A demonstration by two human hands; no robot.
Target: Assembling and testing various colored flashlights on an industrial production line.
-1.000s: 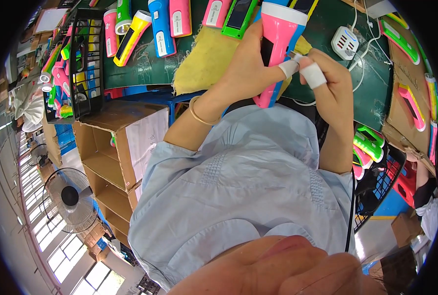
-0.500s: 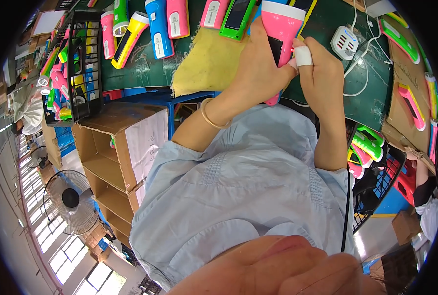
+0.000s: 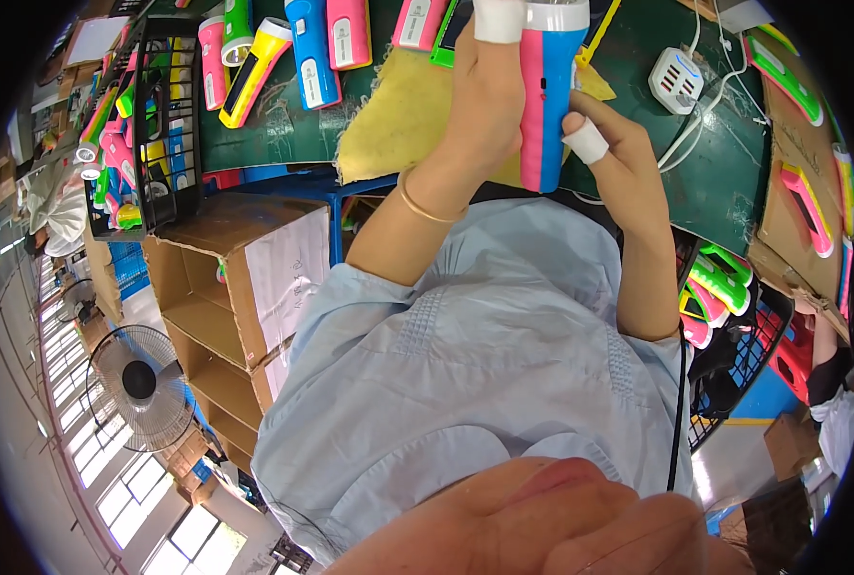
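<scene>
A pink and blue flashlight (image 3: 546,105) with a white head stands lengthwise before me, its two-coloured side and a small dark slot facing up. My left hand (image 3: 489,101) grips it from the left, near the head, with white tape round the thumb. On the other side is my right hand (image 3: 623,158), its fingers curled against and partly behind the flashlight's lower body. White tape wraps that thumb too. A yellow cloth (image 3: 388,125) lies on the green tabletop (image 3: 273,134) beneath and left of the hands.
Several flashlights lie along the far side, among them a blue one (image 3: 312,57) and a yellow one (image 3: 254,72). A white USB charger (image 3: 676,81) with cables sits at right. Black baskets (image 3: 170,125) hold more flashlights. Cardboard compartments (image 3: 206,316) stand at left.
The flashlight has turned from its pink face with the dark panel to its pink-and-blue side. My left hand has shifted up toward its head; my right hand has moved slightly down.
</scene>
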